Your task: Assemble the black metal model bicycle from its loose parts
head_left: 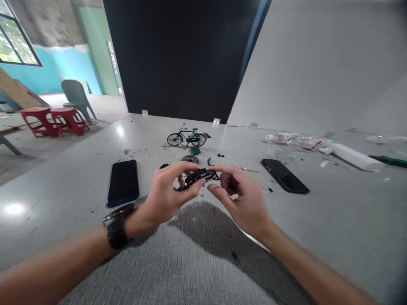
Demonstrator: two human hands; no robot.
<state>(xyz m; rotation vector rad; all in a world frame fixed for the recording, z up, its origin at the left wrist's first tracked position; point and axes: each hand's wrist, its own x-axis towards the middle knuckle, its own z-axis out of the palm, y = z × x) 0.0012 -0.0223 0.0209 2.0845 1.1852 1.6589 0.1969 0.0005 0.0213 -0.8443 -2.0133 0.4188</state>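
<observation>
A small black model part, partly hidden by fingers, is held above the grey table. My left hand, with a black watch on the wrist, grips it between thumb and fingers. Just right of it, my right hand touches the part's right end with the index finger, its thumb held apart. Behind the hands lies a small spoked wheel, with a green piece beyond it. Farther back a green model bicycle stands upright.
A blue-edged phone lies at left, a black phone at right. Small black bits dot the table. Plastic bottles and a white roll lie at back right. A black panel rises behind.
</observation>
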